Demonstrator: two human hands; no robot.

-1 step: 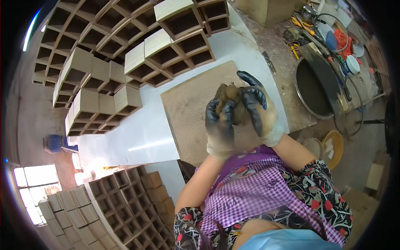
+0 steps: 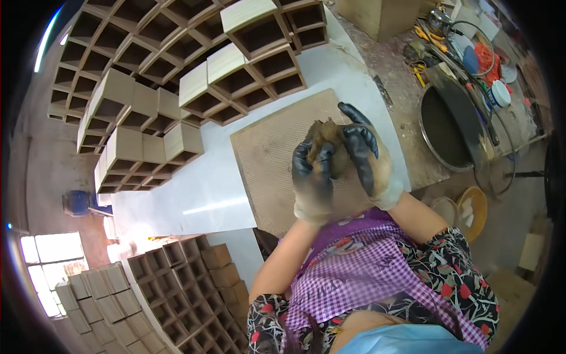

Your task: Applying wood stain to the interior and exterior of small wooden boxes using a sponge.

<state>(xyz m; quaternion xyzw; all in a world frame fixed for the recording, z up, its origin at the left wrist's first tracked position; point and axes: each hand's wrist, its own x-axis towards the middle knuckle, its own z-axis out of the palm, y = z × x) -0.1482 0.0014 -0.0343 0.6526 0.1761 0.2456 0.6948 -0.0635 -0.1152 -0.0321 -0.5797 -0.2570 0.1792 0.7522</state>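
Note:
Both of my hands wear pale work gloves with black coated fingers and are held close together above a tan, dimpled mat (image 2: 265, 165). My left hand (image 2: 312, 174) is closed on a brown, ragged wad (image 2: 324, 138), which looks like cloth or sponge and pokes out between the fingers. Right beside it, my right hand (image 2: 368, 153) has one finger stretched up and left while the others bend inward against the wad's side. Whatever lies between the two palms is mostly hidden.
Stacked open-fronted wooden boxes (image 2: 259, 32) line the far left of the pale table (image 2: 218, 171). At right are a round dark basin (image 2: 442, 127), yellow-handled tools (image 2: 429, 38), a white tub (image 2: 499, 93) and a yellow bowl (image 2: 479, 215). More boxes (image 2: 177, 283) stand lower left.
The whole view has shifted very slightly. My hands and the brown wad keep nearly the same pose.

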